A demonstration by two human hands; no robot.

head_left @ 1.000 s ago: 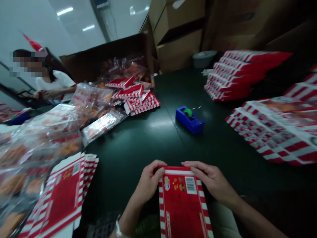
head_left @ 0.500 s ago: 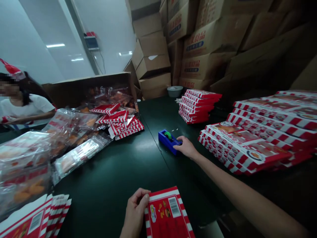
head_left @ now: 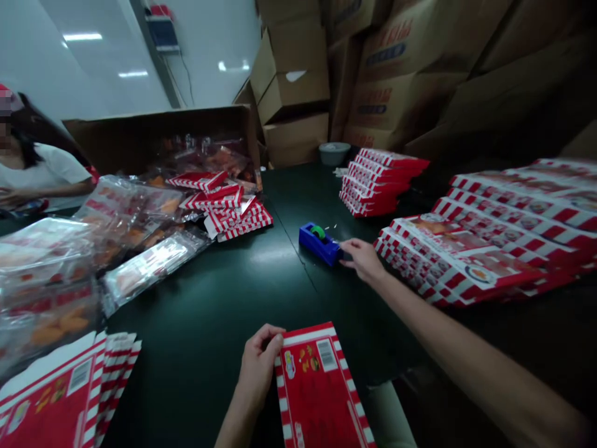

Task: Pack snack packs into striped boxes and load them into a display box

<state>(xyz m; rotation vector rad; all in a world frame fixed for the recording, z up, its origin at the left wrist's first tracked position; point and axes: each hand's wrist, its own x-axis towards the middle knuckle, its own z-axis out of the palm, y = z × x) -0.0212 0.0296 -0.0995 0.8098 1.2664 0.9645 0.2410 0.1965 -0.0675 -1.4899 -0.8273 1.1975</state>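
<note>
My left hand [head_left: 261, 361] grips the upper left edge of a flat red box [head_left: 319, 392] with striped red-and-white sides, a barcode and food pictures, thumb on top. My right hand [head_left: 366, 258] reaches out to a blue tape dispenser [head_left: 317, 244] holding a green-cored roll [head_left: 318, 231]. The thumb and fingers are pinched together just off its cutter end, at the tape; the clear strip itself is hardly visible.
Stacked striped boxes [head_left: 448, 249] stand at right, a smaller stack [head_left: 377, 180] behind. At left lie clear food packets [head_left: 153, 264], folded red cartons [head_left: 237, 218] and more flat boxes [head_left: 51, 398]. A co-worker [head_left: 41, 168] sits far left. Cardboard boxes [head_left: 298, 93] and a grey tub [head_left: 334, 153] are behind.
My right hand has drawn slightly off the dispenser's end, fingers pinched. The left hand keeps hold of the box. The whole view has tipped a little downward.
</note>
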